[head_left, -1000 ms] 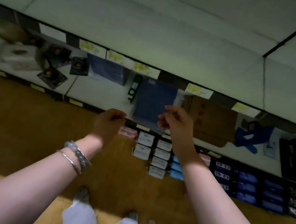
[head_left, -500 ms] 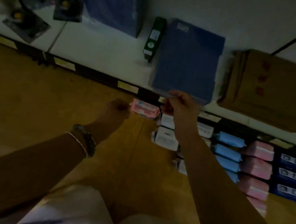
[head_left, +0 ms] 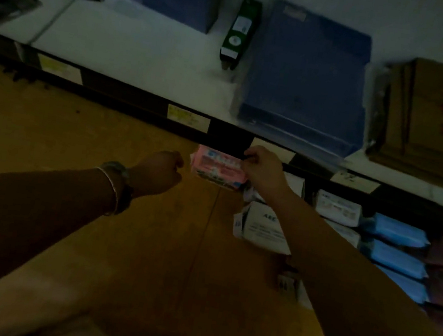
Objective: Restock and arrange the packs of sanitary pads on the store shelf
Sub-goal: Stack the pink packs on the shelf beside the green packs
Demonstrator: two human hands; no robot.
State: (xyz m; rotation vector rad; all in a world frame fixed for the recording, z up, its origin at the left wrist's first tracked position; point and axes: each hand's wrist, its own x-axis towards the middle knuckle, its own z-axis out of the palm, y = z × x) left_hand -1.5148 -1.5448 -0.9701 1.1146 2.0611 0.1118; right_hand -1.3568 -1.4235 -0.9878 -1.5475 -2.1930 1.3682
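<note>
- My right hand [head_left: 263, 169] pinches the pink pack [head_left: 216, 167] at its 3 o'clock end, with my thumb and fingertips curled on the upper corner.
- The pack sits just under the shelf edge [head_left: 138, 99], its long axis running 9 to 3 o'clock and its printed face towards me.
- My left hand [head_left: 160, 171], at the pack's 9 o'clock, is a fist holding nothing.

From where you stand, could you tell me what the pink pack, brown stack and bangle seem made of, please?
Pink pack: likely soft plastic film, slightly glossy, its printed wrap puckered at the ends. Brown stack: matte kraft paper or card, in layered flat sheets. Bangle: probably metal, a thin pale glinting band.
</note>
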